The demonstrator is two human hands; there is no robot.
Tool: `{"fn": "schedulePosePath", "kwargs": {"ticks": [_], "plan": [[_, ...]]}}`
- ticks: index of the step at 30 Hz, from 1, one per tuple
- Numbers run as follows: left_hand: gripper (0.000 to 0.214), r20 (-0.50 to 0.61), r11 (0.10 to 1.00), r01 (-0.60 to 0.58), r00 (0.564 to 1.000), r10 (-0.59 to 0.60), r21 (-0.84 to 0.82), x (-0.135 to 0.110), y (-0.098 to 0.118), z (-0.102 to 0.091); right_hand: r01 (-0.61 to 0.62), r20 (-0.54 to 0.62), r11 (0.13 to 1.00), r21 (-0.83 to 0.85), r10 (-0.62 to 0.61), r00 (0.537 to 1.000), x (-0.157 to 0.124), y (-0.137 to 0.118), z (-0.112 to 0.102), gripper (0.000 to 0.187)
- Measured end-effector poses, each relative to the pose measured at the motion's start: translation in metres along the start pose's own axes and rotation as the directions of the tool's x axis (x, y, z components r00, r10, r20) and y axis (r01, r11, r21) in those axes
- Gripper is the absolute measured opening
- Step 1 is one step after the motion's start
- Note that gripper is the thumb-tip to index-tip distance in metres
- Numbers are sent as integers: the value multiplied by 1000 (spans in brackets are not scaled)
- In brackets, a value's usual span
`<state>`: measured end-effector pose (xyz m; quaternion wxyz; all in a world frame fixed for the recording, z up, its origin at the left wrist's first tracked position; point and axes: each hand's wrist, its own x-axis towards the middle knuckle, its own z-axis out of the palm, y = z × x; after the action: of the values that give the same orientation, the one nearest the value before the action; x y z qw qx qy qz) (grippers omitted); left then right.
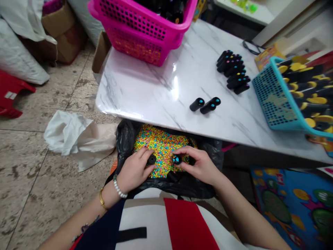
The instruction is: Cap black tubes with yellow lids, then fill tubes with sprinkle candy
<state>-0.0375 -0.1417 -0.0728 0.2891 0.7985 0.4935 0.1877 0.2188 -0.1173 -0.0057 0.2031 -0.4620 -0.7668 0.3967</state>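
Small multicoloured beads (162, 142) fill a container lined with a black plastic bag (127, 139) in front of me. Over them, my left hand (139, 165) grips a short black tube (151, 159) between thumb and fingers. My right hand (196, 163) is closed on another black tube (177, 159), whose open end shows mostly blue beads inside. A further black piece (171, 176) lies on the beads near the bag's front edge. The two hands are apart, at about the same height.
A white marble-patterned table (145, 93) lies just beyond the bag. On it stand three black tubes (208, 107), a cluster of similar tubes (232, 71), a pink basket (140, 34) and a turquoise basket (275, 100) of black and yellow pieces. A white bag (78, 139) lies left.
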Motion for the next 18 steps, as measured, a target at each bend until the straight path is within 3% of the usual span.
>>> {"fn": "schedulePosePath", "kwargs": {"ticks": [3,5,9,11,14,18], "plan": [[46,-22,1000,-15,1000,14,-21,-3,-1,2,16,-140,1000,-12,-18,990,-6,-5,-15,32],[40,-52,998,-34,998,31,-51,-4,-2,3,-1,-321,1000,-27,-8,947,-8,-4,-31,32],[29,-138,995,-60,989,49,-77,-4,-5,5,-146,-659,986,-82,56,750,3,22,-70,30],[29,-162,994,-69,985,55,-84,-1,-3,4,-209,-721,973,-102,73,689,15,40,-88,29],[26,-174,989,-76,983,53,-127,3,4,0,-233,-720,966,-116,80,689,30,55,-102,36],[34,-111,947,52,990,-92,-317,7,15,-7,-263,-766,925,-274,-45,641,21,31,-88,47]]}}
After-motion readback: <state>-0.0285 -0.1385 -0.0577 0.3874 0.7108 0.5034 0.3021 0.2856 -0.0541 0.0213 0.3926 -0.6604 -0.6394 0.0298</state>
